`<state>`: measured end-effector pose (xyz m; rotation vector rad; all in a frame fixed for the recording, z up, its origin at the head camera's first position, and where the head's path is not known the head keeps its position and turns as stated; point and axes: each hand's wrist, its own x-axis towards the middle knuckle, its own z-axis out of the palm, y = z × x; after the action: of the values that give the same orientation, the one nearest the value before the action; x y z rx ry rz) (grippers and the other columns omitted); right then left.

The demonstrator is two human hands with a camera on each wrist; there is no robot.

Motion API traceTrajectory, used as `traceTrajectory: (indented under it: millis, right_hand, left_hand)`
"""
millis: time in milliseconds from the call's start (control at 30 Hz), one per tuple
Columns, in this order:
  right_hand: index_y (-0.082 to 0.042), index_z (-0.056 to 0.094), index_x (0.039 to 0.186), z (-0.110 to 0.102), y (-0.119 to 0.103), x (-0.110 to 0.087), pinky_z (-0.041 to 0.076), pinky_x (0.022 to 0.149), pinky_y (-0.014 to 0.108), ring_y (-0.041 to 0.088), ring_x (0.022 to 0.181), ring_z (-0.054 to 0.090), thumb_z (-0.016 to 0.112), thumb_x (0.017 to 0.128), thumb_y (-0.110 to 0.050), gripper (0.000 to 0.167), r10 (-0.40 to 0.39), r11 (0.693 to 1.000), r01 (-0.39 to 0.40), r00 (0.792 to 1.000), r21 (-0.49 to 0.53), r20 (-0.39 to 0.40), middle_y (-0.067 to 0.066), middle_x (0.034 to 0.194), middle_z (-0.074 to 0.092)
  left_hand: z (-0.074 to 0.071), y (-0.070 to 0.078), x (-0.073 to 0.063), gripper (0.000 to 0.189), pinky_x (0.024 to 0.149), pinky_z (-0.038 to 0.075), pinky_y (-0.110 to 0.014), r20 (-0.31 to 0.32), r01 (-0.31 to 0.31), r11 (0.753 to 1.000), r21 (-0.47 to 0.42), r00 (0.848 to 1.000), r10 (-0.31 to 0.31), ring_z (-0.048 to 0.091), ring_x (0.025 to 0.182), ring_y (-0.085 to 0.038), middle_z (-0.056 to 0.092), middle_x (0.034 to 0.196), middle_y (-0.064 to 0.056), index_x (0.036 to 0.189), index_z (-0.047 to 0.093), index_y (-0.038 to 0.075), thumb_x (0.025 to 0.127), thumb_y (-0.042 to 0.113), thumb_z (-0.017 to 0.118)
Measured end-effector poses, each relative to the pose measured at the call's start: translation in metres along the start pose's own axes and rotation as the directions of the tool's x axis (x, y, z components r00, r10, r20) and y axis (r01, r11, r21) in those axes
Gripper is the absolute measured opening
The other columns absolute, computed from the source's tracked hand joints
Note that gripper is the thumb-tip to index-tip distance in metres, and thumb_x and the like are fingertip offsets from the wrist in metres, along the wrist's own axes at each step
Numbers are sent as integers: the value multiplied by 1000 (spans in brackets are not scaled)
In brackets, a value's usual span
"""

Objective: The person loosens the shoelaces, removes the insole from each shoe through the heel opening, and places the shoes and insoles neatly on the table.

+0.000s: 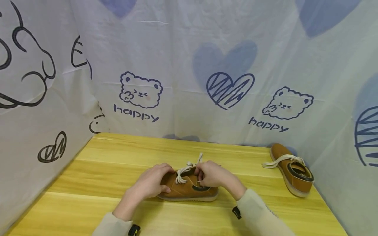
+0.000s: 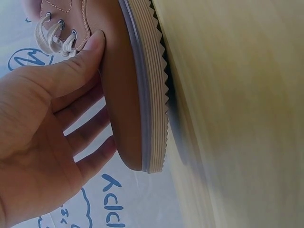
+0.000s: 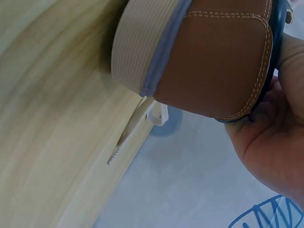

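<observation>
Held shoe (image 1: 184,191), heel stitching (image 3: 223,15), right-wrist view only

Open desk (image 1: 88,177) lies left of the left grip (image 1: 152,180); a brown shoe (image 1: 183,191) fills the gap to the right grip (image 1: 214,177), a second shoe (image 1: 287,170) blocks farther right, and a cloth wall (image 1: 183,65) stands beyond both.

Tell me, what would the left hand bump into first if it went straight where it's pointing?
Most likely the nearer brown shoe, because the left hand grips its toe end. Beyond that, depth is unclear.
</observation>
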<state>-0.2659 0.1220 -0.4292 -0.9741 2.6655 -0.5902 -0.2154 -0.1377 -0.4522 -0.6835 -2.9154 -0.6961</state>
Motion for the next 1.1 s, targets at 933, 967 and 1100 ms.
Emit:
traceTrajectory:
  millis: [933, 967, 1100]
  right_hand:
    - [-18, 72, 88, 12, 4, -12, 50, 61, 24, 2, 67, 58, 75, 82, 3, 22, -87, 996, 92, 977, 17, -197, -9, 78, 69]
    - [-18, 72, 88, 12, 5, -12, 50, 61, 24, 2, 66, 58, 75, 82, 2, 21, -84, 996, 90, 976, 22, -202, -11, 78, 69]
    - [-19, 73, 89, 14, 8, -13, 51, 64, 24, 2, 69, 60, 75, 83, 0, 20, -63, 994, 80, 972, 68, -226, -13, 79, 70]
  left_hand:
    - [-1, 1, -1, 62, 106, 49, -56, -16, -2, 1000, -9, 1000, 2, 62, 121, -33, 67, 130, -6, 126, 69, 7, 71, 18, 95]
    - [-1, 2, -1, 62, 106, 49, -56, -17, -4, 1000, -10, 1000, 4, 62, 121, -33, 67, 129, -7, 126, 69, 7, 71, 18, 95]
    - [-1, 2, -1, 62, 106, 50, -56, -21, -15, 1000, -8, 1000, 14, 62, 120, -33, 67, 129, -7, 127, 69, 6, 71, 18, 95]
